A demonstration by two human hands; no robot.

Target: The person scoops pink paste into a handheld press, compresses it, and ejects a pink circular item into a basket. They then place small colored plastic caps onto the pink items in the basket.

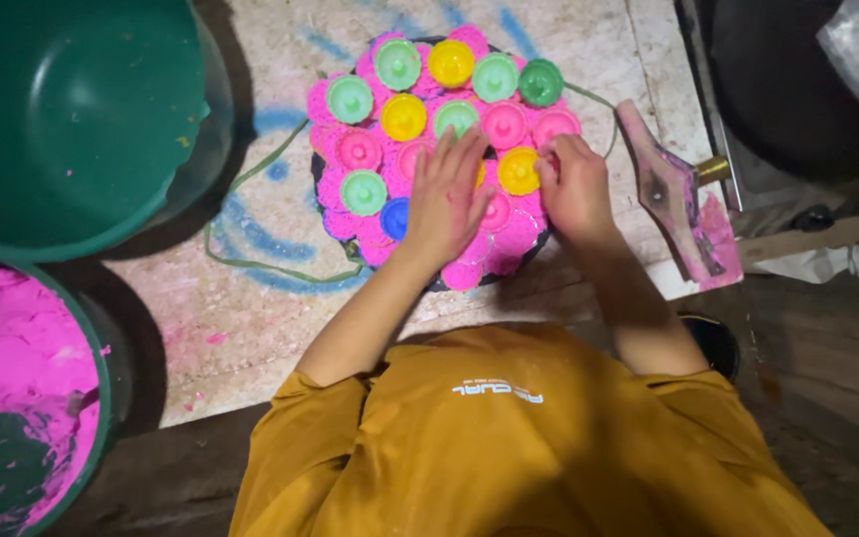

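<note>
**Hands on a tray of pink powder and plastic cups**

A round dark tray point(322, 171) sits on a pale, scuffed board point(251, 328) streaked with blue. The tray is heaped with bright pink powder point(509, 244), coarse and crumbly, and small round cups point(404, 116) of smooth plastic are pressed into it mouth-down: green, yellow, pink and one blue. Each has a raised knob at its middle.

The left hand point(446, 199) lies flat on the middle of the tray, fingers spread and palm down over the powder and cups. The right hand point(574, 189) rests at the tray's right edge, fingers curled together, its tips touching a yellow cup point(517, 170); whether it pinches the cup I cannot tell.

At lower left a green bucket point(101, 398) holds more pink powder, caked against its inner wall. Above it a second green tub point(72, 109) shows a smooth inside with a few specks. A thin green cord point(251, 267) loops across the board. Right of the tray lies a flat trowel point(683, 199) smeared with pink.
</note>
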